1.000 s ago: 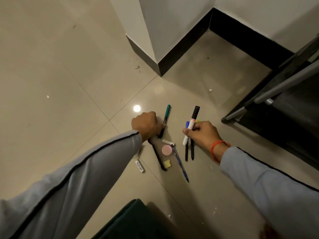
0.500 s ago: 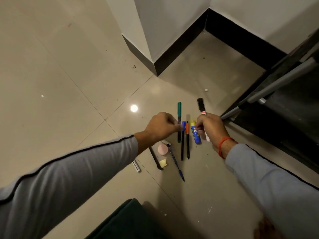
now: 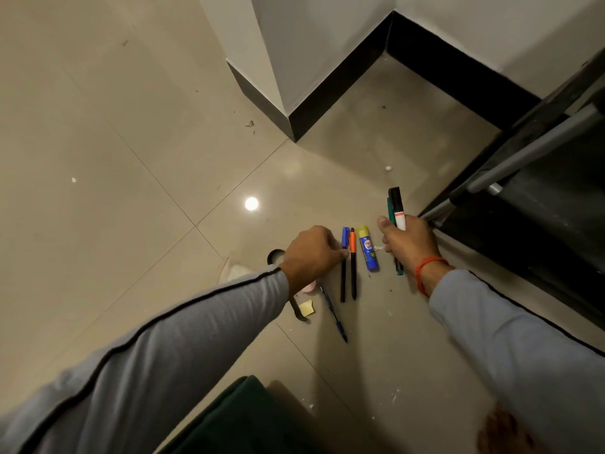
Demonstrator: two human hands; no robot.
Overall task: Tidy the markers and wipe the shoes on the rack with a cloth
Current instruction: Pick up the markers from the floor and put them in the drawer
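A home interior is shown: a glossy beige tile floor [image 3: 131, 158], white walls [image 3: 311, 44] edged with black skirting [image 3: 343, 90], and a dark rack [image 3: 540, 191] at the right. Pens [image 3: 347, 267] and a glue stick [image 3: 368, 250] are laid on the floor.

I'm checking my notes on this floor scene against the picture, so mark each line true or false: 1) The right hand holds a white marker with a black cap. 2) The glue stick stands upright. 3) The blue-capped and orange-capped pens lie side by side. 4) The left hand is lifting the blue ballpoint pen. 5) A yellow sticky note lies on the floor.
1) True: the right hand has its grip round the white marker, with a green pen beside it.
2) False: the glue stick lies flat on the floor.
3) True: the blue-capped pen and orange-capped pen lie parallel.
4) False: the left hand touches the blue-capped pen; the ballpoint pen lies untouched.
5) True: the sticky note is there.
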